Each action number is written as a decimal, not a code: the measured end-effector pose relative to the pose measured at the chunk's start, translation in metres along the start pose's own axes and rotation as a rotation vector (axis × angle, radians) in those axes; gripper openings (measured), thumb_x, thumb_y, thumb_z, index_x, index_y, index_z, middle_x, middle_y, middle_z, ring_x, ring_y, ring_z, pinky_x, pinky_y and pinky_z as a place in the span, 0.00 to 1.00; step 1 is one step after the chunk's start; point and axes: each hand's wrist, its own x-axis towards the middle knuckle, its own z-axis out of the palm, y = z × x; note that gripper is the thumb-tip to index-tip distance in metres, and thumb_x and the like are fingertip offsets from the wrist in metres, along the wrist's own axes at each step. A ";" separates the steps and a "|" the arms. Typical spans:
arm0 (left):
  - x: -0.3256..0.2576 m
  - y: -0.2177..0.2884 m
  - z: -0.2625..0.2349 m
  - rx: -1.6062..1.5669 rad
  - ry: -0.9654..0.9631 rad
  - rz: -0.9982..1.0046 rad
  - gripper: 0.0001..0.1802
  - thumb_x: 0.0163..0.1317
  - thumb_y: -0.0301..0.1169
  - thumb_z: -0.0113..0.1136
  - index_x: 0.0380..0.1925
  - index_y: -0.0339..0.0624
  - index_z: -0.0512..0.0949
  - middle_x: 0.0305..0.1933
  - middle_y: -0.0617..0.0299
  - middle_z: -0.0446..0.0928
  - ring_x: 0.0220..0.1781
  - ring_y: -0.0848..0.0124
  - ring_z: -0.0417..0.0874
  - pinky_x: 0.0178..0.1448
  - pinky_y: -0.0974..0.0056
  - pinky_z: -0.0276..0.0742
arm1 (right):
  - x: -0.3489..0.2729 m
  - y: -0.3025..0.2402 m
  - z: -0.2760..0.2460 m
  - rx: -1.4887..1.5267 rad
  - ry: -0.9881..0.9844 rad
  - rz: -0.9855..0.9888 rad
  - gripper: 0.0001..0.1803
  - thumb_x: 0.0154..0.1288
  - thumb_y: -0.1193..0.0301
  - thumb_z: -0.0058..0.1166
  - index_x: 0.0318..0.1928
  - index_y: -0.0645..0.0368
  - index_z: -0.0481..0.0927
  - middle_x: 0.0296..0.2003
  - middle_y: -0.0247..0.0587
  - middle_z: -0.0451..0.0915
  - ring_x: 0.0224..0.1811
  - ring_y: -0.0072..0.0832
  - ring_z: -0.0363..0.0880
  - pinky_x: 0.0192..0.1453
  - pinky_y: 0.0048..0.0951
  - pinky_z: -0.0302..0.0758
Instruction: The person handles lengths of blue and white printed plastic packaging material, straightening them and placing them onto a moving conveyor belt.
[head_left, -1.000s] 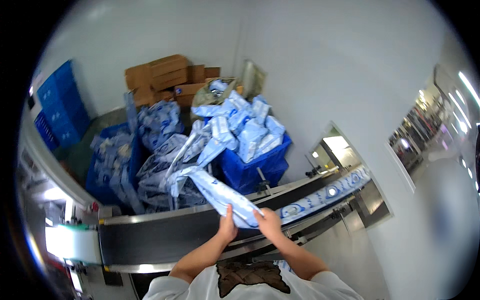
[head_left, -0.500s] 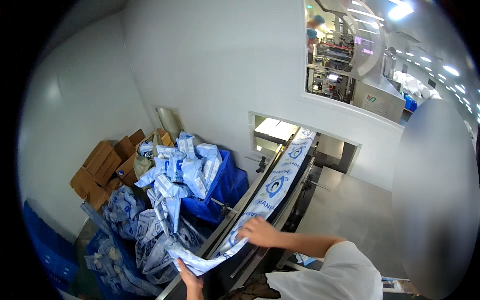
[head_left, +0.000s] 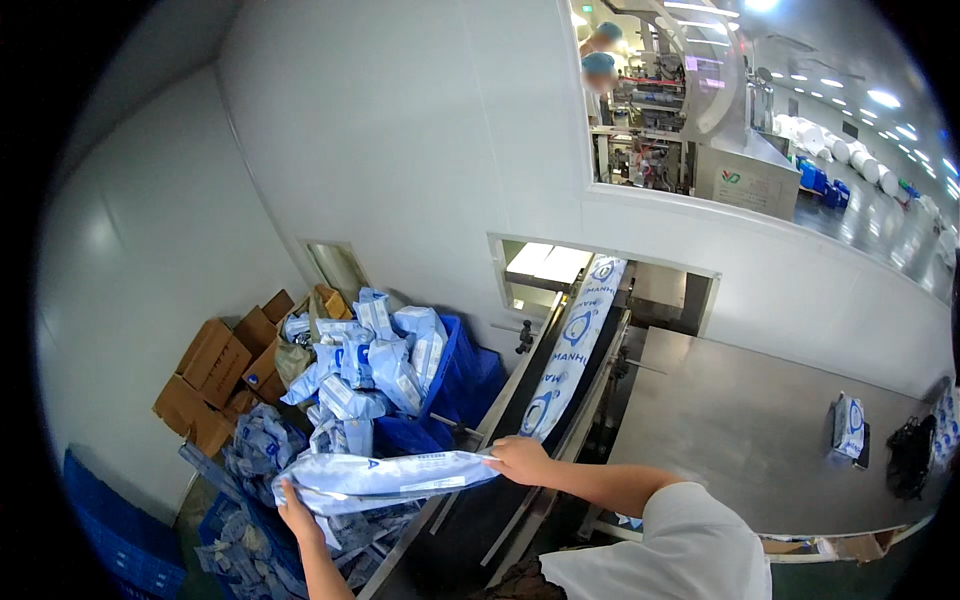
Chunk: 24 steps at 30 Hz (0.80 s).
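A length of white plastic packaging film (head_left: 390, 474) with blue print stretches between my two hands over the near end of the conveyor and the bins on its left. My left hand (head_left: 296, 508) grips its left end, thumb over the film. My right hand (head_left: 518, 462) is closed on the right end, above the belt. Behind it, a printed film strip (head_left: 577, 328) lies along the conveyor (head_left: 530, 365) and runs back through the wall opening. Whether it joins the held length is hidden at my right hand.
Filled packs heap in a blue crate (head_left: 460, 345) left of the conveyor. Nearer stands a bin of crumpled film (head_left: 240, 530), with cardboard boxes (head_left: 210, 365) behind. A steel table (head_left: 720, 420) at right holds a small pack (head_left: 849, 424) and a black bag (head_left: 909, 455). People work behind the window.
My left hand has moved left and up, carrying the film's end, and the held length is now drawn out sideways. The blurred shape at right is gone, showing the table.
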 end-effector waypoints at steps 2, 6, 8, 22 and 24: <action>0.011 -0.006 0.019 -0.124 -0.024 -0.137 0.35 0.58 0.56 0.48 0.55 0.38 0.63 0.55 0.56 0.67 0.55 0.61 0.69 0.57 0.58 0.65 | 0.003 -0.005 0.009 0.075 0.004 0.105 0.20 0.61 0.57 0.44 0.22 0.60 0.74 0.24 0.45 0.73 0.30 0.44 0.74 0.33 0.41 0.70; -0.026 -0.073 0.063 -0.544 -0.249 -0.371 0.43 0.54 0.67 0.36 0.61 0.49 0.56 0.64 0.59 0.57 0.64 0.57 0.58 0.64 0.51 0.56 | 0.007 -0.026 0.022 0.166 -0.013 0.281 0.24 0.61 0.53 0.43 0.21 0.60 0.74 0.21 0.49 0.75 0.28 0.47 0.75 0.31 0.44 0.69; -0.098 -0.057 0.120 -0.534 -0.333 -0.464 0.43 0.54 0.68 0.36 0.60 0.50 0.57 0.62 0.59 0.60 0.62 0.59 0.61 0.62 0.53 0.59 | 0.008 -0.027 0.030 0.183 -0.055 0.329 0.24 0.61 0.51 0.42 0.23 0.59 0.76 0.22 0.49 0.76 0.29 0.47 0.76 0.32 0.44 0.70; -0.170 -0.102 0.084 -0.242 -0.228 -0.583 0.30 0.63 0.49 0.45 0.54 0.36 0.60 0.49 0.55 0.69 0.50 0.65 0.72 0.55 0.60 0.68 | -0.032 -0.081 0.035 0.203 -0.238 -0.214 0.17 0.58 0.56 0.49 0.39 0.57 0.72 0.36 0.44 0.73 0.44 0.43 0.71 0.42 0.41 0.68; -0.161 -0.121 0.062 -0.275 -0.264 -0.537 0.31 0.62 0.50 0.46 0.55 0.35 0.60 0.50 0.54 0.69 0.51 0.63 0.71 0.56 0.58 0.67 | -0.040 -0.072 0.026 0.102 -0.219 -0.339 0.17 0.56 0.58 0.52 0.42 0.55 0.71 0.38 0.41 0.72 0.48 0.41 0.68 0.46 0.41 0.66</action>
